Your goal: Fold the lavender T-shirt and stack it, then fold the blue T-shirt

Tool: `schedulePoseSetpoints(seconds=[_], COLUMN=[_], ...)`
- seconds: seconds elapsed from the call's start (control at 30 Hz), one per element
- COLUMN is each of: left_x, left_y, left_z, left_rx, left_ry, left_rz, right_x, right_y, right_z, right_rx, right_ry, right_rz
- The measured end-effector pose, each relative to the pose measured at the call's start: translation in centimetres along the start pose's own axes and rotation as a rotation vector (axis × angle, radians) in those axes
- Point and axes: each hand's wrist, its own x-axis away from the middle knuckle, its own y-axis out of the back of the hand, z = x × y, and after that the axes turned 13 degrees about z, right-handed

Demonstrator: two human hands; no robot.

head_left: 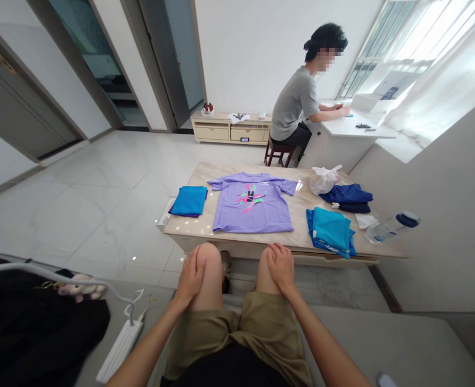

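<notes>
My left hand (191,275) lies on my left knee, fingers stretched over it and holding nothing. On the other knee rests my right hand (281,266), also flat and without any object. Just beyond my knees a purple T-shirt (231,209) is spread face up on the low table, its neck pointing away from me and a pink, green and black print on its chest. To its left sits a folded blue garment (189,201) with a darker one under it. A stack of folded turquoise and blue clothes (331,230) lies to the right.
The marble-topped table (199,174) also carries a white plastic bag (324,179), dark blue folded clothes (348,194) and a water bottle (393,227). Behind it, a person (294,102) sits on a stool at a white desk (350,126). A power strip (120,349) lies left of me.
</notes>
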Motion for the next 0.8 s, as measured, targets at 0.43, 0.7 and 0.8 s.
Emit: schedulePoseSetpoints(seconds=[0.43, 0.7, 0.8], left_x=[0.8, 0.6, 0.4], left_y=[-0.3, -0.4, -0.2], left_z=[-0.9, -0.2, 0.3], left_rx=[0.030, 0.035, 0.045], left_ry=[-0.027, 0.011, 0.010], left_rz=[-0.053, -0.045, -0.048], right_x=[0.6, 0.2, 0.1], right_y=[-0.2, -0.2, -0.2], right_z=[-0.3, 0.0, 0.2], right_rx=[0.065, 0.059, 0.041], right_ry=[0.029, 0.009, 0.012], right_rz=[-0.021, -0.005, -0.006])
